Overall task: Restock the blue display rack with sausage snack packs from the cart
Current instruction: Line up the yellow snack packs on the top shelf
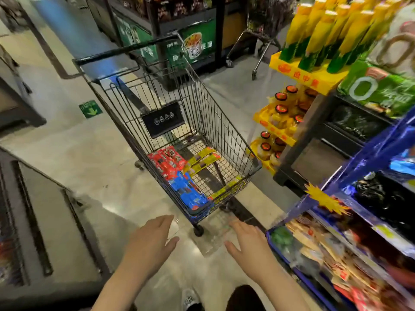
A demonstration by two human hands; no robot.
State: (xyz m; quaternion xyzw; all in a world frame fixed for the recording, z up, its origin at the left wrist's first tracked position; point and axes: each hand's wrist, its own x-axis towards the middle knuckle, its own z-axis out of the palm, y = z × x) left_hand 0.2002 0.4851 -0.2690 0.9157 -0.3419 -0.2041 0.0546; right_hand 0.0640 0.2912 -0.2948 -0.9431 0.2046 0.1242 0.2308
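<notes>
- Two hands in view, both low in frame, neither carrying a pack.
- Left hand: fingers straight and loosely together, thumb out. Something clear and glassy seems to sit at its fingertips, too blurred to tell what or whether it's touched.
- Cart stands ahead of both hands, near end just beyond the fingertips, long axis running away and leftward up the aisle.
- Packs lie flat on the cart floor at its near end: red packs farthest back on the left wall, blue packs nearest the hands, yellow packs to the right of the red.
- Red and blue stacks run lengthwise along the left wall of the cart; yellow ones lie roughly crosswise.
- Blue packs sit forward and slightly right of the left hand, forward-left of the right hand. My read: left hand has the shorter reach, over the front rim and down.
- Right hand: fingers spread and straight, gripping nothing, just beside the rack's lower corner.
- Blue display rack on the far right, shelves already partly full of mixed snack bags; blurred, so open slots can't be picked out.
</notes>
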